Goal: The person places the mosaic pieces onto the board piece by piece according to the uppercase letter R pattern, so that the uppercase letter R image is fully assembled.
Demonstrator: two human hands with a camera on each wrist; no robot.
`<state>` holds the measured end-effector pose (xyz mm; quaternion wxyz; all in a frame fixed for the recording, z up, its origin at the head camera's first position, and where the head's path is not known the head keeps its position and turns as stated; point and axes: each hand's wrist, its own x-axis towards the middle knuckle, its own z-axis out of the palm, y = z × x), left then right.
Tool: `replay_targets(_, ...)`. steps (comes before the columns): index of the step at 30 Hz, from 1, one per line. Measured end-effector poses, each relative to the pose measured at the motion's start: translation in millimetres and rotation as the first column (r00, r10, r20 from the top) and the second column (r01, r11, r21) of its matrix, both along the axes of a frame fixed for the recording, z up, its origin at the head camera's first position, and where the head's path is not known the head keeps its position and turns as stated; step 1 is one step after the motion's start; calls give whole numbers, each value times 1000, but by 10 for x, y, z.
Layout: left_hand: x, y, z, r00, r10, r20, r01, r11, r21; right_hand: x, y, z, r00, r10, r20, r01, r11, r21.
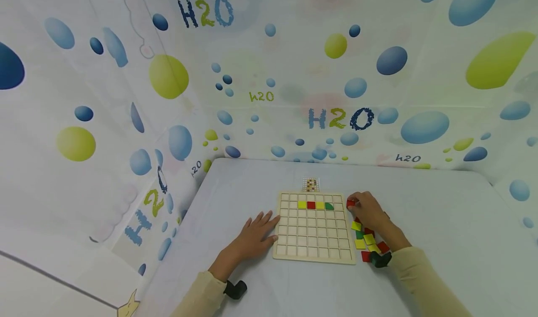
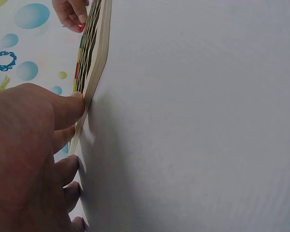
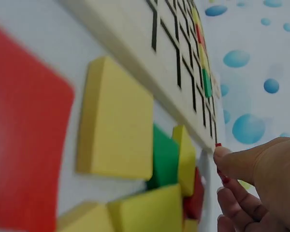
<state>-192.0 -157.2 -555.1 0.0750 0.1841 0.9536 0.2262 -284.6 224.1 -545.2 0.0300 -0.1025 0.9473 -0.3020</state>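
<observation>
Currently, the right hand [image 1: 370,209] pinches a red tile [image 1: 350,204] beside a partly filled board [image 1: 302,240].
Its fingers grip the tile just beside the board's right edge; the left hand [image 1: 254,235] touches the left edge, fingers extended. One row holds two yellow tiles [image 1: 302,205], a red square [image 1: 311,205] and a green piece [image 1: 329,206]; loose tiles [image 1: 369,239] lie on the surface [image 1: 454,237] at right.

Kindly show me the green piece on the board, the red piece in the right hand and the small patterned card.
Green piece [image 1: 329,206]: head view, middle of its top face.
Red piece [image 1: 350,204]: head view, its uncovered part.
Patterned card [image 1: 311,184]: head view, centre of its printed face.
</observation>
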Motion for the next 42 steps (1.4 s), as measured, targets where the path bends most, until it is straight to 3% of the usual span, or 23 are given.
replay_targets(3, -6, -3, -5, 1000, -1, -7, 1, 1000, 1, -9, -91, 51, 1000, 1, -22, -2, 1000, -14)
replay_targets(9, -17, -10, -25, 1000, -7, -5, 7, 1000, 6, 2, -385, 146, 1000, 16, 6, -15, 998, -58)
replay_targets(15, -14, -19, -15, 1000, -9, 0, 9, 1000, 1, 88, -783, 96, 991, 109, -83, -115, 990, -82)
replay_targets(21, -12, -15, -12, 1000, -6, 4, 6, 1000, 9, 168, -1104, 33, 975, 173, -136, -177, 984, -19)
replay_targets(29, -6, -10, 19, 1000, -7, 4, 7, 1000, -12, 243, -1216, -6, 962, 223, -156, -218, 975, 46)
replay_targets(42, 7, -19, 3, 1000, -6, 9, 6, 1000, 17, 261, -1221, 16, 963, 219, -158, -207, 974, 86)
